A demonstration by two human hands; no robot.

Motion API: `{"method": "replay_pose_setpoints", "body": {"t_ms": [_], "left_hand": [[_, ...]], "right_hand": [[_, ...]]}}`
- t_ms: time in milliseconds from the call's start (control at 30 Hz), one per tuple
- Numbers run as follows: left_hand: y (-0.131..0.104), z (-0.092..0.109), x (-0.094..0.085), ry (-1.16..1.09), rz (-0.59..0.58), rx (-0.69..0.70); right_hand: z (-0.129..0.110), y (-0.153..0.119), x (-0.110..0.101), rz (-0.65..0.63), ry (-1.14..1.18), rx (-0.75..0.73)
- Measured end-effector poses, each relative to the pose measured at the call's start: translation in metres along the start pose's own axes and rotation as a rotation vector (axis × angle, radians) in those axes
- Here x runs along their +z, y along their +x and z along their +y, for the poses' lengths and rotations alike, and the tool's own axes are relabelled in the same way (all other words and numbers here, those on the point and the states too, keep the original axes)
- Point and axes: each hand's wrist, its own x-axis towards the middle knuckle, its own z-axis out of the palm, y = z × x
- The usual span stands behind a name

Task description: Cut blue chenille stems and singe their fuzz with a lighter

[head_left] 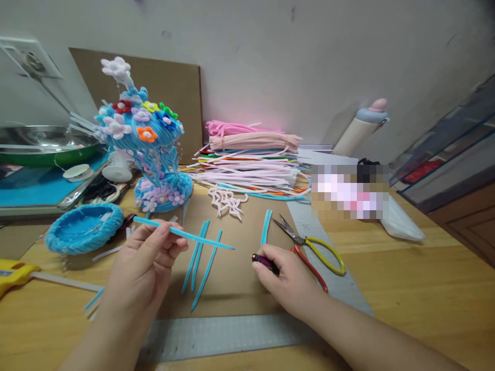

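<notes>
My left hand pinches a light blue pipe cleaner between thumb and fingers; its pointed end reaches right, above the cardboard sheet. In my closed right hand is a dark purple lighter, its metal top facing left, apart from the pipe cleaner. No flame shows. Three more blue pipe cleaners lie on the cardboard between my hands. Beyond my right hand rest a couple of blue strips. Scissors with yellow and red handles lie open beside them.
Behind the cardboard are bent white pieces and stacked pipe cleaner bundles. At left stand a blue flowered craft piece and a blue wrapped bowl shape. A yellow glue gun lies at the left edge; a bottle leans back right.
</notes>
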Motion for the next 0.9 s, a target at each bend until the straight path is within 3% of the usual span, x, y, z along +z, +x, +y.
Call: {"method": "replay_pose_setpoints", "body": {"t_ms": [700,900], "left_hand": [[0.0004,-0.0039,-0.0010,0.052,-0.033,0.014],[0.0006,-0.0087,-0.0023,0.234,-0.055,-0.043]], "right_hand": [[-0.0014,-0.0031,-0.0003,-0.009,0.032,-0.053],[0.0029,-0.0008,-0.0011,0.101,0.114,0.021]]}}
